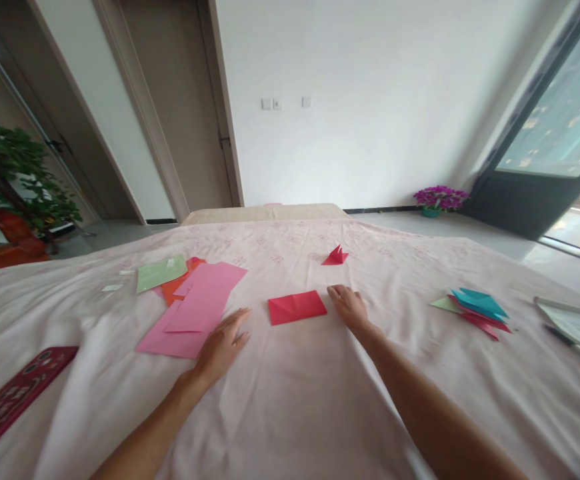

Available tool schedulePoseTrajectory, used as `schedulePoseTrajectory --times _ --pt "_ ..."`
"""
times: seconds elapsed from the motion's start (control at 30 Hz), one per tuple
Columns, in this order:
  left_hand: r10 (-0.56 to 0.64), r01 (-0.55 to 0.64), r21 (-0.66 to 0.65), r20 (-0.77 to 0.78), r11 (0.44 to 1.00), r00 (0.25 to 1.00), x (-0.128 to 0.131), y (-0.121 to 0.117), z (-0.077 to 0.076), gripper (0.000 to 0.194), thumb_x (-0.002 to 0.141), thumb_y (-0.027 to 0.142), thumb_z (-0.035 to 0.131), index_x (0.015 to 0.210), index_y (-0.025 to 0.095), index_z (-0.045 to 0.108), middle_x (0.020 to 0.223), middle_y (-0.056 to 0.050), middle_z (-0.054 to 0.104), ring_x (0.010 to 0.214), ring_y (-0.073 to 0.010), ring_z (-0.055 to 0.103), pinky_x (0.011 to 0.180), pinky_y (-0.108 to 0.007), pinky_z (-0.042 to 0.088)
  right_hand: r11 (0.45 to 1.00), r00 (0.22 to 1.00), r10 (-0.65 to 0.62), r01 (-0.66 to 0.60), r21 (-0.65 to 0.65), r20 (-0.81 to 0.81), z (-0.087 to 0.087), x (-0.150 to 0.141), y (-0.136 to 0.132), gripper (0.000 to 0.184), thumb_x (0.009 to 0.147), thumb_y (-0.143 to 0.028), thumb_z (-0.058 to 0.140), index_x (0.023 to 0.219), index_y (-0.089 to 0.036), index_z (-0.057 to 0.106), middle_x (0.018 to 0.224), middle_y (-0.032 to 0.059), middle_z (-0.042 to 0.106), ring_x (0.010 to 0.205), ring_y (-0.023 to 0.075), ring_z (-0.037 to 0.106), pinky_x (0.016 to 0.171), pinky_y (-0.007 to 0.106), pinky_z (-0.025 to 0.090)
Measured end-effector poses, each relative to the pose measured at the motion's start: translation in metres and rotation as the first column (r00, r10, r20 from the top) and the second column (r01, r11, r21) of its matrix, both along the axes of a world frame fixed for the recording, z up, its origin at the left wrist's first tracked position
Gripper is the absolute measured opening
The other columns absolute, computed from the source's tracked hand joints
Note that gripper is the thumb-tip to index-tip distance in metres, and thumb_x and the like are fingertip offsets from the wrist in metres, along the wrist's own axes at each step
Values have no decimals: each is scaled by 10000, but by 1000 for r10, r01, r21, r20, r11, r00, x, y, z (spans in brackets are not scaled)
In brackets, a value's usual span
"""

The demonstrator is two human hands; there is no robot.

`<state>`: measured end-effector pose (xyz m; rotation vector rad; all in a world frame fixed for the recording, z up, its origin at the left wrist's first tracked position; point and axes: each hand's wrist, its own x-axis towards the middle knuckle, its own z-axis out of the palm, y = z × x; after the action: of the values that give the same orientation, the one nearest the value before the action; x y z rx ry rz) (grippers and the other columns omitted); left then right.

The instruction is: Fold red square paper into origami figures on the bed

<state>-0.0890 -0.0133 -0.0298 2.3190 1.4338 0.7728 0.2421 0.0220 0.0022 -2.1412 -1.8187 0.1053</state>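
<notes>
A folded red paper rectangle point(297, 307) lies flat in front of me with creases across it. My left hand point(224, 341) rests to its left, fingers stretched out and holding nothing, beside the edge of some pink paper sheets point(203, 307). Just off the rectangle's right end lies my right hand point(349, 305), its fingers loosely bent and slightly apart, with nothing visible in them. Beyond that hand stands a small folded red paper piece point(337, 255) with pointed tips.
A pale patterned cloth point(280, 407) covers the table. Green paper point(160, 272) and orange paper point(180, 285) lie by the pink sheets. At right sits a pile of folded coloured papers point(480, 307), near a grey-rimmed board point(577, 327). A dark red case point(20, 400) lies left.
</notes>
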Motion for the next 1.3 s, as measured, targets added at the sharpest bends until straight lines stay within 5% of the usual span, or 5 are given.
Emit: schedulePoseTrajectory --times 0.2,0.37,0.67,1.03,1.3 --pt "90 -94 39 105 995 990 42 20 -4 471 773 366 678 1177 133 612 1338 -183 549 1296 -328 453 1080 -528 328 994 988 81 -71 79 -132 -2 -20 -7 350 916 -352 571 1214 -168 549 1188 83 587 1001 211 604 844 424 518" --pt "74 -87 50 227 995 971 57 16 5 461 752 234 691 1198 181 587 1224 -112 633 1156 -241 576 993 -426 446 941 942 288 -246 231 -169 13 -27 -32 424 856 -184 514 1279 -201 542 1032 48 668 982 202 591 876 382 479" --pt "-163 159 37 208 987 964 27 -20 23 287 755 19 523 843 219 709 1173 -49 656 1021 -174 635 844 -300 535 639 652 758 -745 191 4 31 -33 -121 634 622 -24 479 1161 -308 654 1142 16 676 1091 211 546 978 396 381" --pt "-269 275 -23 149 961 952 40 -38 17 538 712 138 635 1227 295 624 1400 -43 524 1290 -253 475 1108 -434 343 703 721 690 -687 181 58 3 -34 -122 711 610 -53 462 1274 -269 593 1321 26 592 1274 231 466 1118 481 260" --pt "-184 254 -154 363 955 914 57 -24 27 419 909 234 396 1277 216 595 1331 -30 595 1259 -200 519 1098 -361 376 671 677 736 -730 132 2 8 -32 -124 579 749 -133 495 1317 -231 554 1345 55 570 1245 225 490 1068 405 348"
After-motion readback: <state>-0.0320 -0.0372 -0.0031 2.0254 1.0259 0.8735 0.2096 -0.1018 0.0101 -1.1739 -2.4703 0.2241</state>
